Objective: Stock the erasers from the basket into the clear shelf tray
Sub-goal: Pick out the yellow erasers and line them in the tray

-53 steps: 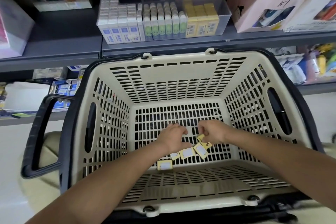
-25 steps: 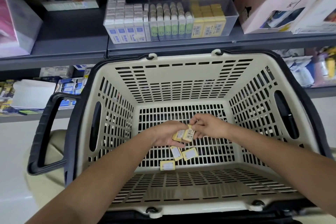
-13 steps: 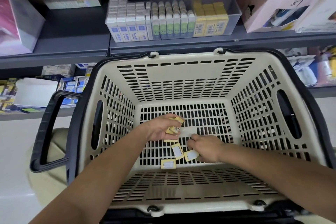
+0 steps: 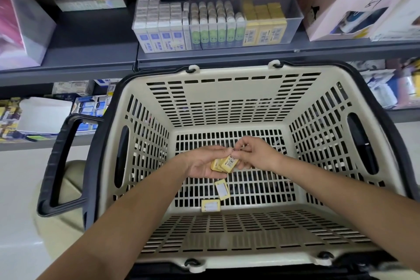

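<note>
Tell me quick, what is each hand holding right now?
Left hand: cupped, holds a small stack of yellow erasers.
Right hand: pinches the top eraser of that stack.

There is only one camera. It sits on the person's head and looks forward and down, right into the basket [image 4: 227,93], which is very close. The shelf [image 4: 91,38] is a bit farther off, higher in the view.

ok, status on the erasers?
Left hand holds eraser stack, right hand pinches its top. Two loose erasers on basket floor. Nothing in the way.
</note>
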